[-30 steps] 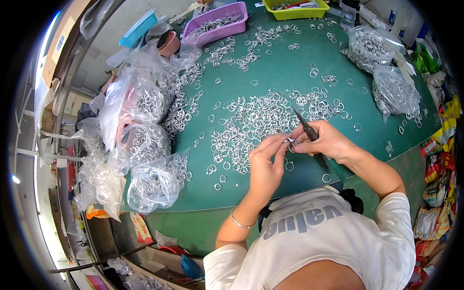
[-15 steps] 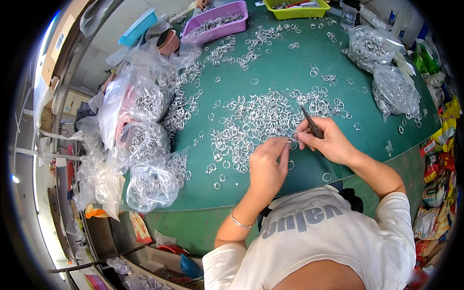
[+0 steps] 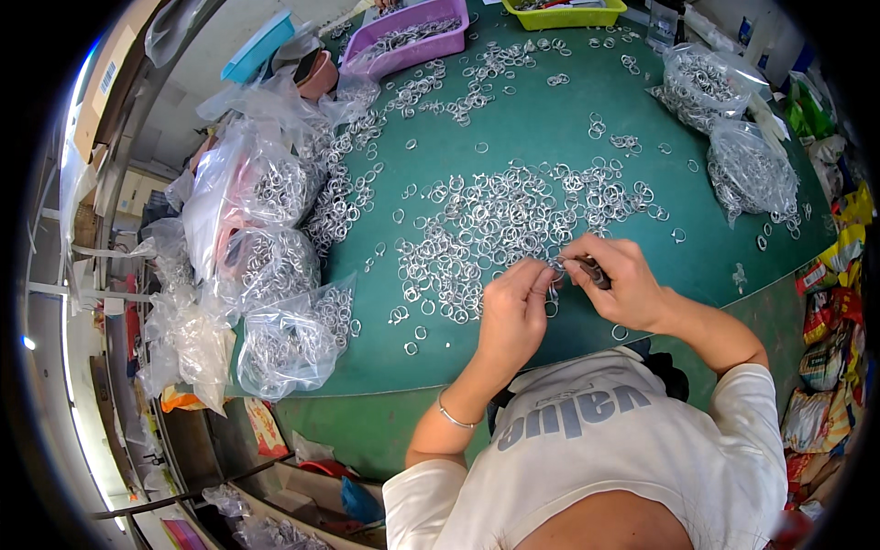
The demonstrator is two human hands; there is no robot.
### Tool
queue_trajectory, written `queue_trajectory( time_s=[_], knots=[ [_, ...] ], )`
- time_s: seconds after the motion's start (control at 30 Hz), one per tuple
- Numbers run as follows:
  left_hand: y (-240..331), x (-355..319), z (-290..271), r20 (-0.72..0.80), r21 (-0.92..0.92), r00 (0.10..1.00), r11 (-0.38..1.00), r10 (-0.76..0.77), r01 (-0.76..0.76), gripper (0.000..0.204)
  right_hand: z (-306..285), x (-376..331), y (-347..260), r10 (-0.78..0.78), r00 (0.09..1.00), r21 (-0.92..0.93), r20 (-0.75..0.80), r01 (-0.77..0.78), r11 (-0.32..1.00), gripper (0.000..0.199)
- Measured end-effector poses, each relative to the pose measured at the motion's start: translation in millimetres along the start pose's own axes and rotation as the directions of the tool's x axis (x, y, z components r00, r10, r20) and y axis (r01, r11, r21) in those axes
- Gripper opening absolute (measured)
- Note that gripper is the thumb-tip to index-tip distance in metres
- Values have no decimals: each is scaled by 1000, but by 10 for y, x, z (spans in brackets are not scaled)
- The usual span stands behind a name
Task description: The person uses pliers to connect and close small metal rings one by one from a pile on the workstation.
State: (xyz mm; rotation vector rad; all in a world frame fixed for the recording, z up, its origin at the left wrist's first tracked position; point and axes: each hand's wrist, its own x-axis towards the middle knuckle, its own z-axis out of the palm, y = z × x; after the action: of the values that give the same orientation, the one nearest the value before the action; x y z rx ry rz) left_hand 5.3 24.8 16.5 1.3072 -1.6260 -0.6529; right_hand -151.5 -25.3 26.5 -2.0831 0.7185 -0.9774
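My left hand (image 3: 513, 307) is closed in a pinch, with a small silver-coloured ring (image 3: 553, 273) at its fingertips. My right hand (image 3: 623, 284) is wrapped round a dark, slim-handled tool (image 3: 596, 274). The tool's front end points at the ring, and the fingertips of both hands nearly meet there. Whether the tool touches the ring is too small to tell. Just beyond my hands spreads a loose heap of silver-coloured rings (image 3: 504, 215) on the green table (image 3: 541, 119).
Clear bags of rings (image 3: 289, 344) line the table's left side, and more bags (image 3: 753, 170) stand at the right. A purple basket (image 3: 449, 41) and a yellow-green basket (image 3: 587, 16) sit at the far edge. Another person's hand (image 3: 385, 5) shows behind the purple one.
The dark tool has turned in my right hand: its slim end stuck up away from me before and now points to the ring at my left fingertips. My left hand has barely moved.
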Motion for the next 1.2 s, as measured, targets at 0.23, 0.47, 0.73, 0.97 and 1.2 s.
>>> queue_trajectory(
  time_s=[0.23,0.47,0.73,0.97,1.2],
  knots=[
    [-34,-76,89,-144,-96,989,995,16,-30,9,-12,6,-49,41,999,28,18,-41,999,19],
    [-168,-117,99,1,-370,988,917,-157,147,15,-25,-18,-48,63,997,10,41,-63,998,16],
    [-193,-166,202,59,-552,958,790,-282,267,18,-15,-28,-24,197,978,43,67,-201,979,11],
    [-234,-179,142,135,-477,956,828,-262,294,17,-54,-18,-46,182,975,39,126,-188,981,10],
    [-186,-192,176,172,-557,926,743,-336,372,18,-53,-67,-48,335,935,66,117,-344,937,7]
  ],
)
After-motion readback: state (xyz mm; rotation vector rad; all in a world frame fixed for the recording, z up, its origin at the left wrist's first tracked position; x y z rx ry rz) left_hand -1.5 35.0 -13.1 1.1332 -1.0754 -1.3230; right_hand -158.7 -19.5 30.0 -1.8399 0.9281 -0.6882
